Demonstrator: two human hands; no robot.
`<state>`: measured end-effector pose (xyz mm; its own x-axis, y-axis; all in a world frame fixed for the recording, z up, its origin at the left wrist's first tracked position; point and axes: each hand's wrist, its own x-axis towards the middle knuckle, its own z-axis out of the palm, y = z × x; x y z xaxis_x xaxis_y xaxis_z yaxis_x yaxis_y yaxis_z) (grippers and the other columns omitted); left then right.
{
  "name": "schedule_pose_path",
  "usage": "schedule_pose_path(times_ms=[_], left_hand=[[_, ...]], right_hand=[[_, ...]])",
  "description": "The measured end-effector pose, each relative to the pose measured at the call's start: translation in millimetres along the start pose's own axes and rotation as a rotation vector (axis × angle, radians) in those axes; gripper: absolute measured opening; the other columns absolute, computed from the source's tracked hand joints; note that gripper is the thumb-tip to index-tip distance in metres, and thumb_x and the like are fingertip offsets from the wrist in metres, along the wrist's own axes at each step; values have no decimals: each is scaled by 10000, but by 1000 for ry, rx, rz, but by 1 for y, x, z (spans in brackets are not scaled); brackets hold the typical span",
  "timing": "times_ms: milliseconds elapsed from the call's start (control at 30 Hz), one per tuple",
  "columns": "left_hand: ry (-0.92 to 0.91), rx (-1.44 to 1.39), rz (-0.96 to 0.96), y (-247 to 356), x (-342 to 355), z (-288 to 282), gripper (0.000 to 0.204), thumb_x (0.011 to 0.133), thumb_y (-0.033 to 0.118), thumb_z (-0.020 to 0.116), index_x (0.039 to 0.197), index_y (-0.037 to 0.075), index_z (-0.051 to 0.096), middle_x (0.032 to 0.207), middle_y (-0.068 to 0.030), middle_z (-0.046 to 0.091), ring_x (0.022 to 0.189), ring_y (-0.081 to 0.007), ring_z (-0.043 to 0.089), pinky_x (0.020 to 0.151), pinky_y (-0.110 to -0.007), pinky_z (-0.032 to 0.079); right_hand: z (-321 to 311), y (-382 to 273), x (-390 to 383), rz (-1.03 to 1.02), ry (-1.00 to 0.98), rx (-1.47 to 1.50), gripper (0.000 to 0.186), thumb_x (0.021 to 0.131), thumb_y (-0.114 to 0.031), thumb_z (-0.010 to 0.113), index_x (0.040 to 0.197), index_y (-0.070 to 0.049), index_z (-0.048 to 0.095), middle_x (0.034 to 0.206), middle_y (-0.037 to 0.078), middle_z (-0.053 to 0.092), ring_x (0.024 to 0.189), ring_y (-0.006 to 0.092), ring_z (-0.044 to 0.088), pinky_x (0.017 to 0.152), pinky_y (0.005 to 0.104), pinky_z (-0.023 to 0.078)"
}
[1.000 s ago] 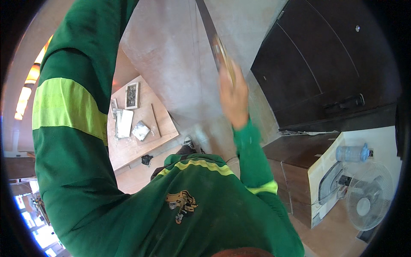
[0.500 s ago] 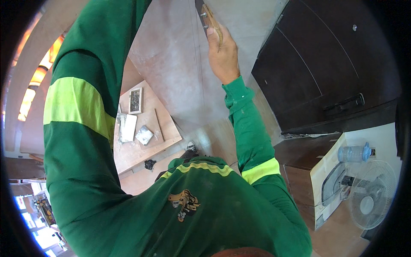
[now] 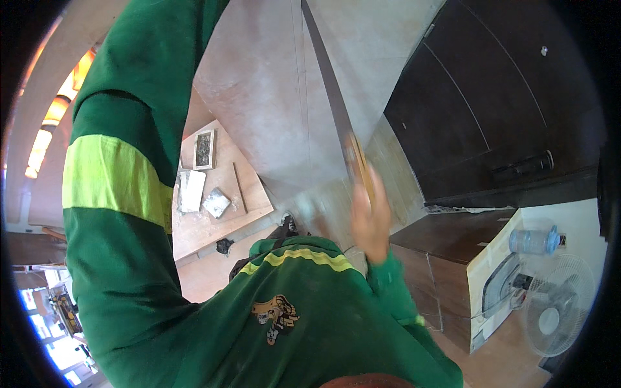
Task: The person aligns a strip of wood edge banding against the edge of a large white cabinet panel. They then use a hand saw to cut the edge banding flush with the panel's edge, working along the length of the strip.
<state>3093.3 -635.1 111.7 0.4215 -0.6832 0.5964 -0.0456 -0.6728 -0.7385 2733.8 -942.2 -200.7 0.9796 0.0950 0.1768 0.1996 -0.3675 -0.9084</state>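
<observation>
My right hand (image 3: pixel 370 223) is closed round the wooden handle (image 3: pixel 359 167) of a handsaw, slightly smeared by motion. The saw's long grey blade (image 3: pixel 328 84) runs up and slightly left to the top edge of the view. Behind and beside the blade is a large pale panel (image 3: pixel 252 97) with a thin straight line down it. My left arm (image 3: pixel 119 171), in a green sleeve with a yellow band, reaches up past the top edge, so the left hand is out of sight.
Lower left, a wooden board (image 3: pixel 239 216) bears a small framed tray (image 3: pixel 204 150), a white block (image 3: pixel 191 192) and a silvery packet (image 3: pixel 217 203). Dark cabinets (image 3: pixel 479 97) stand on the right. Below them are a water bottle (image 3: pixel 532 241) and a white fan (image 3: pixel 556 307).
My right hand has drawn the saw down and right toward my body, so much more of the blade shows. My left arm has stayed almost in place.
</observation>
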Motion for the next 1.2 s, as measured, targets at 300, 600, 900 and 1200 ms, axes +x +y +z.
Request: schedule_pose_path(times_ms=[300, 600, 900, 1200], left_hand=[[-33, -28, 5, -2, -1, -4, 563, 1013, 384, 548, 566, 72, 690, 653, -160, 693, 745, -344, 685, 1050, -474, 465], [45, -20, 5, 1, -3, 3, 555, 1008, 385, 555, 568, 78, 697, 674, -163, 701, 753, -355, 685, 1073, -483, 462], [-64, -11, -12, -2, 2, 0, 557, 1018, 381, 537, 584, 72, 699, 679, -165, 705, 753, -352, 694, 1077, -486, 459], [-19, -32, -15, 0, -2, 3, 558, 1014, 361, 556, 561, 55, 668, 667, -170, 696, 752, -346, 688, 1098, -482, 450]], right_hand=[[67, -22, 167, -330, 143, 129, 426, 1096, -285, 543, 1398, 13, 574, 1062, 225, 687, 987, 313, 657, 876, 401, 531], [-23, 11, -56, 9, -17, 147, 509, 1061, -149, 532, 1507, 88, 468, 1439, 272, 608, 1363, 351, 588, 1137, 421, 441], [68, -21, 181, -400, 152, 160, 415, 1103, -278, 539, 1393, 16, 575, 1112, 221, 692, 1021, 328, 668, 905, 408, 527], [-5, 28, -14, -265, 94, 20, 535, 1107, -303, 525, 1496, 64, 494, 1146, 119, 701, 833, 137, 628, 704, 308, 515]])
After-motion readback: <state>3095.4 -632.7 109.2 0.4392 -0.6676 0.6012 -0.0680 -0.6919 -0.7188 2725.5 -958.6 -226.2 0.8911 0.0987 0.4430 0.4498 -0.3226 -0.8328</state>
